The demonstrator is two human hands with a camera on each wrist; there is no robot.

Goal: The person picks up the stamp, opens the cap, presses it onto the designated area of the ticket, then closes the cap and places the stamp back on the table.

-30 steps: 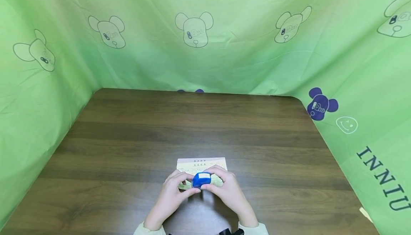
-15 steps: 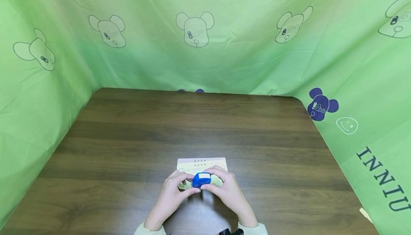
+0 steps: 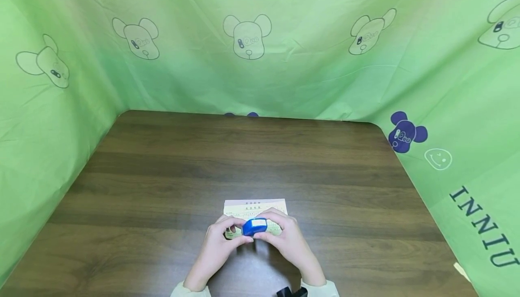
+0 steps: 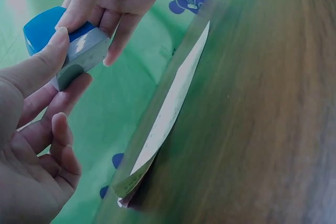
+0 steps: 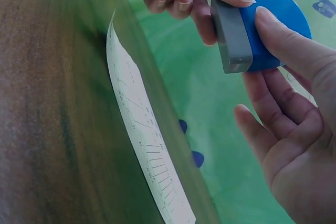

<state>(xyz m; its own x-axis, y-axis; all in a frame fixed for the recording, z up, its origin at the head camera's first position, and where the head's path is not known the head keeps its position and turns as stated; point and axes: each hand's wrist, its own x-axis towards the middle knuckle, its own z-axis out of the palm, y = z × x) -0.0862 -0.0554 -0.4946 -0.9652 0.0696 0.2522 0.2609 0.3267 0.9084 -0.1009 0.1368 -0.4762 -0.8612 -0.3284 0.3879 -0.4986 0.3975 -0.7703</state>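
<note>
Both hands hold a stamp (image 3: 254, 227) with a blue top, a white label and a grey lower part. My left hand (image 3: 217, 243) pinches one side of it between thumb and fingers. From the other side my right hand (image 3: 287, 240) grips it the same way, thumb nearest me. In the left wrist view the thumbs press close together on the stamp (image 4: 43, 29), whose grey part faces down. The stamp is held above a pad of printed forms (image 3: 254, 205), partly hidden by the hands; a corner of the pad (image 4: 170, 103) curls up.
A dark wooden table (image 3: 243, 161) lies under the pad. Green cloth (image 3: 183, 62) with bear-head prints walls it at the back and both sides. A small pale object (image 3: 462, 271) is at the right edge, and a black object (image 3: 291, 292) shows near the right sleeve.
The stamp has tipped very slightly between the fingers. Both hands keep their hold and stay almost in place over the pad.
</note>
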